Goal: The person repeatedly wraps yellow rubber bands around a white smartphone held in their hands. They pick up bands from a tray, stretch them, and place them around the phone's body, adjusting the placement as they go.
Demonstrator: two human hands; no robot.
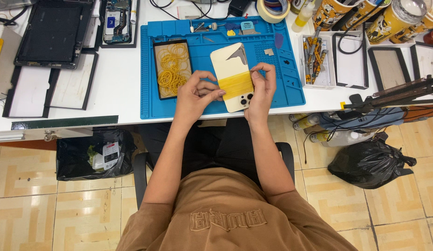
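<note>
A cream-coloured phone (228, 62) lies back side up over the blue work mat (291, 88), its camera lenses toward me. A wide band of yellow rubber bands (235, 85) is wrapped around its middle. My left hand (195, 93) grips the phone's left edge at the bands, thumb across them. My right hand (261, 88) holds the right edge, fingers curled over the bands. A black tray of loose yellow rubber bands (171, 69) sits on the mat just left of the phone.
Small tools and picks (226, 26) lie along the mat's far edge. A tape roll (273, 9), tool tray (315, 58), frames (388, 67), a dismantled tablet (53, 30) and a circuit board (117, 21) crowd the table. Black bags (370, 162) sit on the floor.
</note>
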